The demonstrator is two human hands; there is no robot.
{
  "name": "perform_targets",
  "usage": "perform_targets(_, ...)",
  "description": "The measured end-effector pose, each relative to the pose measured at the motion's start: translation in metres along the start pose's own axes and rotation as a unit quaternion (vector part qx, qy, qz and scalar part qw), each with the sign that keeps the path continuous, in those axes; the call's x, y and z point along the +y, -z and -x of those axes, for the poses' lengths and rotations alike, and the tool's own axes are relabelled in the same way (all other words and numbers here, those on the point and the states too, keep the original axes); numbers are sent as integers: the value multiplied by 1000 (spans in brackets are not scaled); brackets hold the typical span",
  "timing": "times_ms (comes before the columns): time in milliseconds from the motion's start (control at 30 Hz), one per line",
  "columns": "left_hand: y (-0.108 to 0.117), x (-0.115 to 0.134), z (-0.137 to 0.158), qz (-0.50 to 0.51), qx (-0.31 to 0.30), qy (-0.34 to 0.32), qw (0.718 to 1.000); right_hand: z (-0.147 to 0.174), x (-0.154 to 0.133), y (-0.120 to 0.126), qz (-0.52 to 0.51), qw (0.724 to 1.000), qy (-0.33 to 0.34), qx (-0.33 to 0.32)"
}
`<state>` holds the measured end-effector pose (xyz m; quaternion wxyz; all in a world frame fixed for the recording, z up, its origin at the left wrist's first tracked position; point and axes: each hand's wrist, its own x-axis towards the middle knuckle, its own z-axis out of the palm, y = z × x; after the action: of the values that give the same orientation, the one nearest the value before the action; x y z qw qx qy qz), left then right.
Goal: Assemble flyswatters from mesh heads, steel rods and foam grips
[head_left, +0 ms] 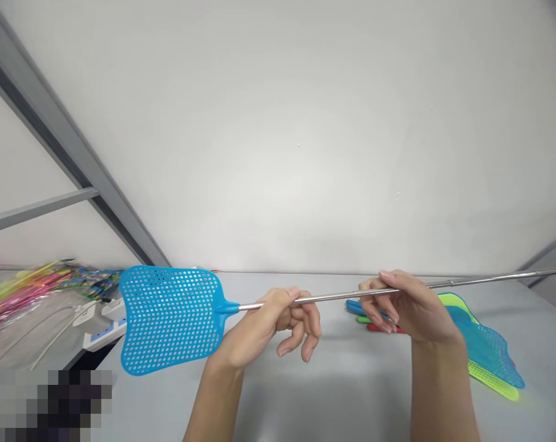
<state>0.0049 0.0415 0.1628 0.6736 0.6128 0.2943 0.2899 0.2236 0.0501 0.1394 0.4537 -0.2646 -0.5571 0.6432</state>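
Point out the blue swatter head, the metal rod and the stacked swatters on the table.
blue swatter head [170,319], head view, mesh middle.
metal rod [333,297], head view, between the hands.
stacked swatters [487,353], head view, top blue mesh.

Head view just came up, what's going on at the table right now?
A person holds a blue fly swatter level above the grey table. The left hand pinches its thin metal rod close to the mesh head, and the right hand grips the rod further along; the rod runs out past the right edge of view. More fly swatters, blue and yellow-green, lie stacked on the table behind the right hand. Colourful packaged goods sit at far left.
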Motion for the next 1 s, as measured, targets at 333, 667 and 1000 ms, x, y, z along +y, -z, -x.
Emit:
perform_targets(333,-1,-2,-3,21,-2,2,1000,-1,-1,-4,-3,1000,-1,0)
perform_targets(667,-4,-3,-4,19,-4,-5,1000,-11,3,-22,11,998,-38,-41)
perform_targets(1000,-3,-7,-9,-7,4,-27,1000,-18,6,-28,47,998,-37,-31)
